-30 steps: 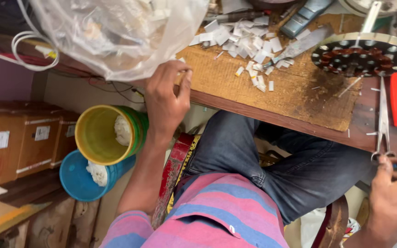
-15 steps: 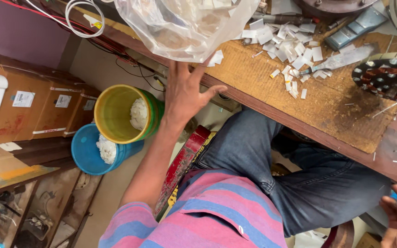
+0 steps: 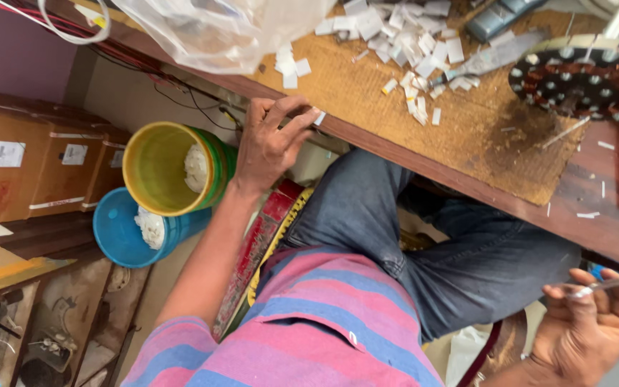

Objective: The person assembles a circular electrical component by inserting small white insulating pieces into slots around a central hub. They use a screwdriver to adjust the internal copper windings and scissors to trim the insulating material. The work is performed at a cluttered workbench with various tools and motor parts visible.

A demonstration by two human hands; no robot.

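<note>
Here, left hand [image 3: 270, 147] pinches small white slip [image 3: 319, 118] at workbench edge [image 3: 424, 168]: likely light, flimsy, best nipped by its end. Right hand [image 3: 589, 322] closed around thin metal tool [image 3: 614, 283].

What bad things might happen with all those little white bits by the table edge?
The left hand pinches one white slip right at the table edge; it might drop toward the yellow bucket or the floor. The loose white pieces beside the plastic bag could get swept off. The right hand holds a thin metal tool near the leg, which might poke.
</note>
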